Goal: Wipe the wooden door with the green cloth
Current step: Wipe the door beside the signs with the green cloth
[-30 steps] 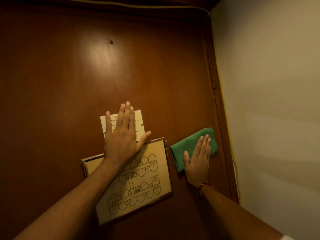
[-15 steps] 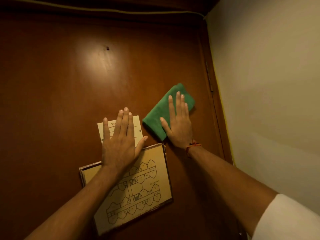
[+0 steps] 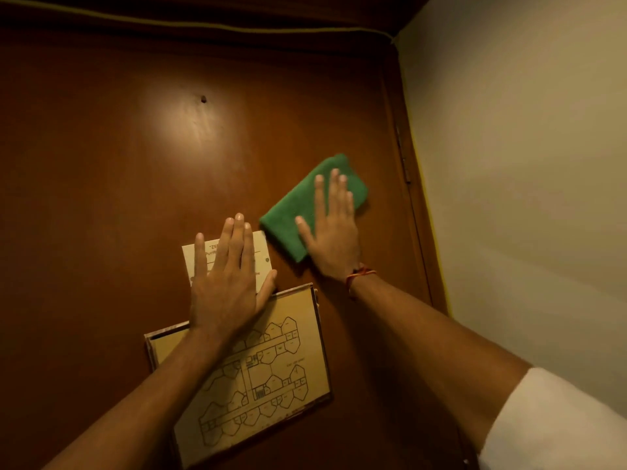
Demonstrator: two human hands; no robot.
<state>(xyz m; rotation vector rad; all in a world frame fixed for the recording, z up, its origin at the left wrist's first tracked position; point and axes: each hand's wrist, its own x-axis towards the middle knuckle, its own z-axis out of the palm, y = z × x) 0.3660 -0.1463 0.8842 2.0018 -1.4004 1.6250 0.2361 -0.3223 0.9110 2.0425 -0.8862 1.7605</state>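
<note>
The dark brown wooden door (image 3: 142,171) fills most of the view. A folded green cloth (image 3: 288,215) lies flat against it, right of centre. My right hand (image 3: 334,239) presses flat on the cloth with fingers stretched out, covering its right half. My left hand (image 3: 225,286) rests flat and spread on the door, over a small white paper notice (image 3: 261,252) and the top edge of a framed floor plan (image 3: 271,374).
A pale wall (image 3: 526,198) meets the door frame (image 3: 412,212) on the right, with a hinge on the frame. A small dark hole (image 3: 203,99) sits high on the door. A thin cable (image 3: 203,25) runs along the top.
My right hand slid the cloth up and left from beside the floor plan's right edge to just above and right of the notice. My left hand stayed in place.
</note>
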